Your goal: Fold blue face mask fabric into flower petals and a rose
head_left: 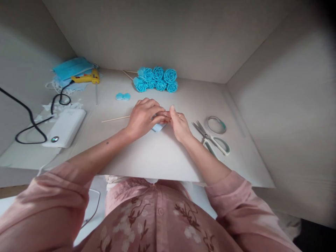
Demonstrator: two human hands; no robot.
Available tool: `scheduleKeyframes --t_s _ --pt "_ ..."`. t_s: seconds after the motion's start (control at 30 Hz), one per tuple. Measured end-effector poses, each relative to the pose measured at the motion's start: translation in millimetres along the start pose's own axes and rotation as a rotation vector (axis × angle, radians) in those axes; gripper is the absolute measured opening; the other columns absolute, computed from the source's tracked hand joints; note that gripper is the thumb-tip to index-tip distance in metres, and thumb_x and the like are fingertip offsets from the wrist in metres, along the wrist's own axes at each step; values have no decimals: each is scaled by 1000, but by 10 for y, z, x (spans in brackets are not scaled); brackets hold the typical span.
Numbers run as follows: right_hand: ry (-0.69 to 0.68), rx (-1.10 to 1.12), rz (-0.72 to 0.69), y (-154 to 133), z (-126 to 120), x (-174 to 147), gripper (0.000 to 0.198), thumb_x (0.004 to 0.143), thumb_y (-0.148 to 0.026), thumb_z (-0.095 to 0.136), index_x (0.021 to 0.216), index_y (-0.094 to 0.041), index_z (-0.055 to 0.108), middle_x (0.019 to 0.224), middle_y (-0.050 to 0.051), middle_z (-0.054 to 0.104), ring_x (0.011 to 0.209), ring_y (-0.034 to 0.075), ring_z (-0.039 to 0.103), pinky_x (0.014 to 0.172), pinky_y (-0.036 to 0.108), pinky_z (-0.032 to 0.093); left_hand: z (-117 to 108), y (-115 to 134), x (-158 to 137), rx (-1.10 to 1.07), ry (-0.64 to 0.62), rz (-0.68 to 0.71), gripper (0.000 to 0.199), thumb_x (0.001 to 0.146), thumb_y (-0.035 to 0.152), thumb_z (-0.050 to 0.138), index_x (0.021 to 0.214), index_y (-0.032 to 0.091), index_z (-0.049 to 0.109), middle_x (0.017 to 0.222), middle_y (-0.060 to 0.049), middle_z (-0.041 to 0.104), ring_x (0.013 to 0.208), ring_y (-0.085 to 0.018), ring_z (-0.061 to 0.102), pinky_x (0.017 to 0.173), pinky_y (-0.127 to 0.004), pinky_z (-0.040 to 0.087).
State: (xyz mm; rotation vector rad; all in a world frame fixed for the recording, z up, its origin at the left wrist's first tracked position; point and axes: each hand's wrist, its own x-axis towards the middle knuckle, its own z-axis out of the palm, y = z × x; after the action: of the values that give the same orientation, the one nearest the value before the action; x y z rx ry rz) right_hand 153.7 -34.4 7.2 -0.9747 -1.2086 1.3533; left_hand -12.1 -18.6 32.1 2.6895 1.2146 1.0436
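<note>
My left hand [145, 117] and my right hand [180, 122] meet above the middle of the table, their fingertips touching. The left fingers are bent and pressed together over a light blue piece [158, 128], which shows just below them. My right hand is closed, thumb raised against the fingers; what lies in the pinch is hidden. A thin wooden stick [115, 119] runs out to the left from behind my left hand; whether that hand grips it I cannot tell. Beyond the left hand lie small blue cut pieces [123, 96] with rounded ends.
Several blue rosettes [158, 74] on sticks lie at the back. Scissors [210, 136] and a roll of tape [216, 125] are at right. At left are blue face masks [70, 68], a yellow glue gun [86, 77], a black cable [30, 112], white scraps and a power bank [68, 127].
</note>
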Motion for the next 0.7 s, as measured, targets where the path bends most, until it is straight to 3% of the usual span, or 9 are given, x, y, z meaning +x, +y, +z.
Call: scheduleKeyframes --t_s 0.27,0.37,0.53,0.7 --pt "-102 -64 48 -12 4 -32 89 77 -92 35 90 -18 82 87 10 79 93 24 75 82 36 57 -7 48 0 -43 80 23 25 98 31 56 83 21 73 87 -5 73 86 -21 62 81 -38 42" --pt "-135 -73 21 -16 -13 -50 88 81 -90 33 98 -18 82 93 11 80 89 22 74 83 36 56 -108 -56 3 -89 94 -89 27 98 32 52 80 20 69 84 -4 73 84 -20 63 82 -36 43" --pt "-64 -114 22 -26 -44 -36 92 83 -89 29 106 -15 79 102 14 80 89 21 74 84 34 55 -519 -650 -82 -71 194 -431 31 100 38 45 86 21 68 82 1 72 80 -16 61 74 -30 43" --pt "-61 -96 26 17 -64 -13 89 84 -88 30 105 -16 79 99 13 80 85 20 73 80 33 55 -1159 -1335 -308 250 58 -726 36 99 34 42 90 14 69 72 2 59 69 -11 48 66 -28 34"
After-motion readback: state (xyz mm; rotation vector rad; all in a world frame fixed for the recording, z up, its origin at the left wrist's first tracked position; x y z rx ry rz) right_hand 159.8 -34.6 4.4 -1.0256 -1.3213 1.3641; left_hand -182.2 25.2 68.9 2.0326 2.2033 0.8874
